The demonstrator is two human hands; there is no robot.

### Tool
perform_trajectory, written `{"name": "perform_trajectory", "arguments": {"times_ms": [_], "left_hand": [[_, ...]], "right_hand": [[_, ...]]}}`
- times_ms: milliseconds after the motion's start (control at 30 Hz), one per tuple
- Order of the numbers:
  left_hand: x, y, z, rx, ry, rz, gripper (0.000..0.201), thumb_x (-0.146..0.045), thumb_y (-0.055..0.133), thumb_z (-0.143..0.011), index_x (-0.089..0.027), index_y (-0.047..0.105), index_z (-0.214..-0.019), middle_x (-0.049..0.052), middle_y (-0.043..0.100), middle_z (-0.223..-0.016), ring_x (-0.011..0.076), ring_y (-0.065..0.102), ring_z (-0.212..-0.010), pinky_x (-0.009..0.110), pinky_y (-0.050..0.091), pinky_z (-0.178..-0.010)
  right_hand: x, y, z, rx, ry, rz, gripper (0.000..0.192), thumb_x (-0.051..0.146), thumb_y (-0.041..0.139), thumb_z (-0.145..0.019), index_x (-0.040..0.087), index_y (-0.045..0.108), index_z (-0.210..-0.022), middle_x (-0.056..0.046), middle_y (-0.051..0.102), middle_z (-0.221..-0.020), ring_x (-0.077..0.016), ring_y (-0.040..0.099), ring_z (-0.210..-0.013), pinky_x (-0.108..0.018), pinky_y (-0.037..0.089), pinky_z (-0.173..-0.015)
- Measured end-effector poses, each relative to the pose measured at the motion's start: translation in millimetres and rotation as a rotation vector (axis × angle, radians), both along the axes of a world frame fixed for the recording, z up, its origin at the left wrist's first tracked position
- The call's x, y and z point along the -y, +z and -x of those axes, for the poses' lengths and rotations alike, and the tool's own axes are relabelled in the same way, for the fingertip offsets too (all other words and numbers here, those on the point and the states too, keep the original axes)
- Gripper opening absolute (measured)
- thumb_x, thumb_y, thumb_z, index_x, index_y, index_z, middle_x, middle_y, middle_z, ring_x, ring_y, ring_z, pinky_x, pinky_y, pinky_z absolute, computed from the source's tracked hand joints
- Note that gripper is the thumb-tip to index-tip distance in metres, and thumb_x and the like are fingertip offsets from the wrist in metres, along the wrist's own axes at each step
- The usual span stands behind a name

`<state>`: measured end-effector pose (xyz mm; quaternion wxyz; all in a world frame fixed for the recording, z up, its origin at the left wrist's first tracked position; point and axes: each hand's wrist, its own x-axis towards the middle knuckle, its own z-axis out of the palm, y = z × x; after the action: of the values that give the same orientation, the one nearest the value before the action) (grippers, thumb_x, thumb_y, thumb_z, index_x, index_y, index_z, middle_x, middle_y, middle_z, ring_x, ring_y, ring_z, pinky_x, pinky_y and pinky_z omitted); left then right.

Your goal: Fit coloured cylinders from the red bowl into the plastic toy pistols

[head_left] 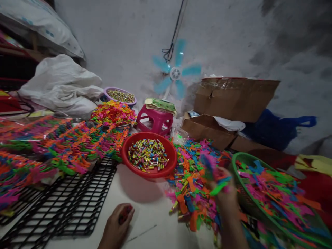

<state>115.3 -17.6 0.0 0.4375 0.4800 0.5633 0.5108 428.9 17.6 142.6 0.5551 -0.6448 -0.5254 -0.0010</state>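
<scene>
My left hand (117, 225) rests on the white tabletop (145, 221), its fingers curled round a small dark, reddish thing I cannot make out. Over the pile of coloured plastic pieces (192, 186) is my right hand (226, 188), blurred by motion. Several pink, blue, green and orange plastic pieces (219, 185) are gripped in it. Between and beyond my hands stands a red bowl (149, 174) of small tubes with yellow, blue and pink parts (147, 154). To the right of my right hand is a green basket (237, 162) full of similar flat plastic pieces.
Black wire racks (80, 200) lie at left, with rows of coloured pieces (64, 148) on and behind them. A pink stool (155, 119), a blue fan (176, 72) and cardboard boxes (233, 98) stand at the back. A thin dark rod (142, 232) lies near my left hand.
</scene>
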Motion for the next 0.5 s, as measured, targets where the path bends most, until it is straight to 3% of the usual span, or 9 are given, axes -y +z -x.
{"name": "perform_trajectory", "arguments": {"times_ms": [67,133,233,267,333,433,500], "left_hand": [[2.1,3.7,3.4,0.066,0.070,-0.021,0.022,-0.032,0.070,-0.059,-0.020,0.065,-0.078,0.007,0.061,-0.102,0.0230,0.053,-0.098,0.028,0.036,-0.091],[4.5,8.3,6.3,0.139,0.123,-0.009,0.022,-0.032,0.070,-0.058,-0.019,0.064,-0.075,0.007,0.053,-0.119,0.0240,0.047,-0.108,0.029,0.030,-0.097],[7.2,13.1,9.3,0.188,0.141,0.057,0.025,-0.033,0.068,-0.061,-0.019,0.061,-0.081,0.006,0.043,-0.131,0.0247,0.042,-0.115,0.033,0.026,-0.101],[7.5,13.2,10.2,0.186,0.130,0.074,0.027,-0.033,0.067,-0.062,-0.019,0.060,-0.084,0.006,0.041,-0.132,0.0248,0.041,-0.116,0.034,0.025,-0.101],[6.8,11.1,11.8,0.182,0.096,0.082,0.026,-0.033,0.067,-0.062,-0.020,0.059,-0.085,0.005,0.042,-0.132,0.0248,0.039,-0.117,0.036,0.023,-0.103],[3.4,3.1,13.0,0.198,0.075,0.067,0.023,-0.031,0.070,-0.058,-0.021,0.060,-0.075,0.003,0.046,-0.127,0.0247,0.037,-0.119,0.033,0.020,-0.105],[1.3,-3.3,12.1,0.213,0.088,0.058,0.023,-0.030,0.072,-0.054,-0.021,0.061,-0.072,0.003,0.049,-0.124,0.0250,0.036,-0.120,0.032,0.019,-0.106]], "right_hand": [[12.0,-32.9,69.1,-0.013,0.240,0.169,0.054,0.031,0.053,-0.067,0.020,0.044,-0.120,-0.010,0.059,-0.102,-0.0216,0.059,-0.081,-0.035,0.049,-0.068],[22.8,-59.4,121.8,0.049,0.392,0.285,0.064,0.029,0.057,-0.066,0.021,0.038,-0.126,-0.010,0.050,-0.119,-0.0252,0.052,-0.102,-0.038,0.045,-0.082],[28.0,-81.6,154.5,0.198,0.535,0.488,0.097,0.038,0.072,-0.050,0.023,0.025,-0.134,-0.009,0.024,-0.139,-0.0295,0.025,-0.125,-0.041,0.033,-0.096],[26.5,-85.7,152.8,0.240,0.555,0.541,0.102,0.041,0.074,-0.047,0.024,0.024,-0.134,-0.008,0.019,-0.141,-0.0297,0.019,-0.128,-0.042,0.030,-0.098],[19.7,-92.7,135.4,0.341,0.497,0.597,0.093,0.046,0.071,-0.052,0.024,0.030,-0.132,-0.008,0.019,-0.142,-0.0304,0.016,-0.128,-0.046,0.022,-0.101],[5.7,-105.7,92.5,0.515,0.137,0.611,0.061,0.044,0.058,-0.069,0.023,0.043,-0.125,-0.010,0.028,-0.138,-0.0332,0.014,-0.128,-0.055,0.007,-0.100],[-3.7,-116.1,63.6,0.612,-0.071,0.610,0.051,0.040,0.050,-0.076,0.023,0.046,-0.123,-0.010,0.028,-0.138,-0.0336,0.014,-0.128,-0.058,0.003,-0.098]]}}
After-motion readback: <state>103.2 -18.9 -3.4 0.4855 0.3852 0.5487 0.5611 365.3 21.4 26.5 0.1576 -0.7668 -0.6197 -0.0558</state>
